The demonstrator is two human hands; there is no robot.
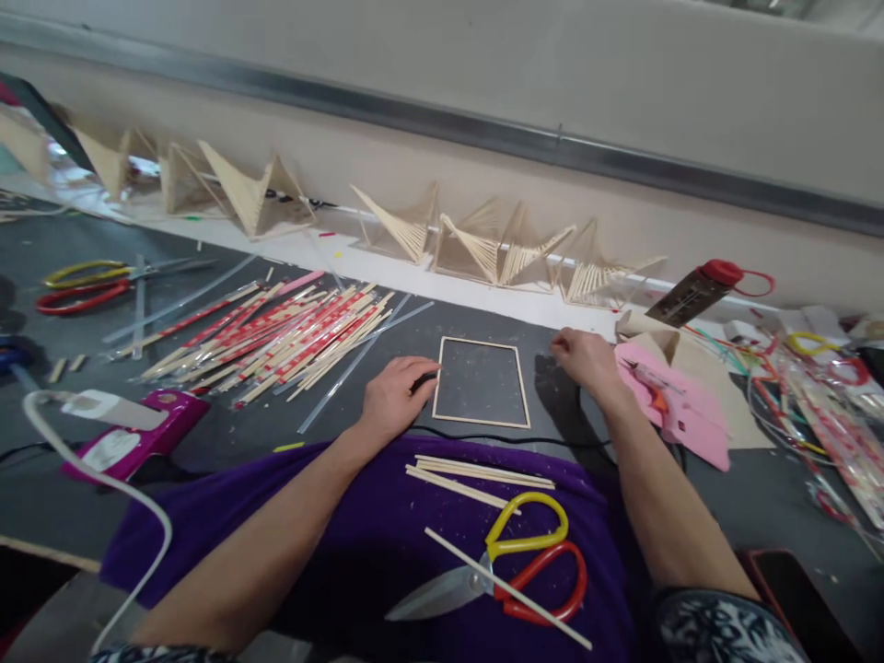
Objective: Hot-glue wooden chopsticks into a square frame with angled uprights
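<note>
A square frame of thin wooden sticks [482,424] lies flat on the dark tabletop. My left hand [395,398] rests at its left side, with thumb and forefinger closed on that edge. To the right of the frame, apart from it, my right hand [586,364] hovers with curled fingers pressed together; whatever they hold is hidden. Across the purple cloth on my lap lie several loose sticks [476,472]. Scissors with one yellow and one red handle [476,580] lie there too, a single stick [442,541] crossing over them.
Several stick models [476,244] line the wall. Wrapped chopsticks [296,336] are heaped at left, near other scissors [103,281] and a magenta power strip [148,428]. At right are a glue gun [656,396] on pink paper, a bottle [694,290] and a phone [794,594].
</note>
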